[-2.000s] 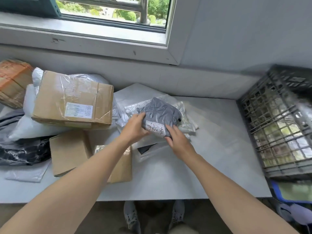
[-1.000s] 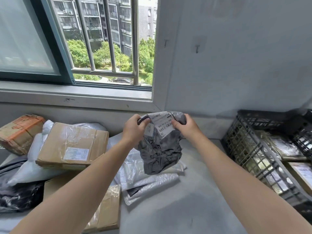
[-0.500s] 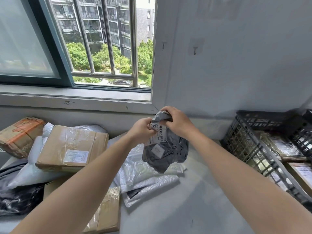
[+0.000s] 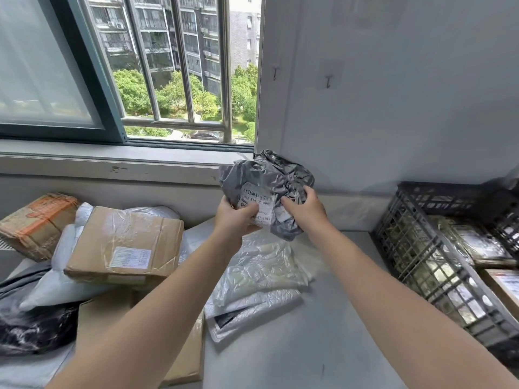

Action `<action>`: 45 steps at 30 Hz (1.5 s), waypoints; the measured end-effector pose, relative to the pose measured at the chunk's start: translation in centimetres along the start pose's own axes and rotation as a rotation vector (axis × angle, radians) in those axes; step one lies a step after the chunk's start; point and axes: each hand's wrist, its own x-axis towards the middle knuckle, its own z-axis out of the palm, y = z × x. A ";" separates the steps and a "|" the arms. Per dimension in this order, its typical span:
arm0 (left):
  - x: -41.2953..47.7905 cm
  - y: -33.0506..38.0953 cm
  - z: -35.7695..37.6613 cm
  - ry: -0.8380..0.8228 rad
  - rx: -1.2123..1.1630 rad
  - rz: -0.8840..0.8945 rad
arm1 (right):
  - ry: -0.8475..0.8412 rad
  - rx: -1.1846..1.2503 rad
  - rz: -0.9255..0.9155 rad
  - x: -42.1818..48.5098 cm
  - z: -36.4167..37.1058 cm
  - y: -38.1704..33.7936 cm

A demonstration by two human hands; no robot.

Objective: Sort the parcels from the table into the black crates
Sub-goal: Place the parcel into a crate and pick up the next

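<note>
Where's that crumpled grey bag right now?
Mid-frame in the head view, the grey bag is gripped by the left hand and right hand above the clear parcels, left of the black crate.

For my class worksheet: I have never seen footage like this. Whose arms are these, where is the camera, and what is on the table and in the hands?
No machine here: a person wears a camera on the head, looking forward and down, so you see their own arms. The left hand and right hand both grip a crumpled grey parcel with a white barcode label, held above the table. On its left side lie a taped cardboard box and other parcels; clear plastic bags lie below the hands. At the right stands a black crate with parcels inside.
</note>
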 end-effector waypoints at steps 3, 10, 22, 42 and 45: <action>-0.1 0.8 -1.0 -0.067 0.037 -0.008 | 0.042 0.037 -0.118 0.1 -1.3 -0.5; -0.4 2.9 -2.3 -0.037 0.058 0.119 | -0.032 -0.055 -0.373 -0.1 -4.2 -4.2; -3.0 5.1 -0.5 0.132 -0.047 0.365 | -0.030 -0.210 -0.537 -3.4 -5.7 -9.0; -4.4 6.6 0.4 0.122 -0.127 0.443 | 0.137 -0.181 -0.643 -4.2 -6.6 -10.3; -4.5 6.7 0.4 0.119 -0.134 0.434 | 0.139 -0.175 -0.643 -4.2 -6.6 -10.3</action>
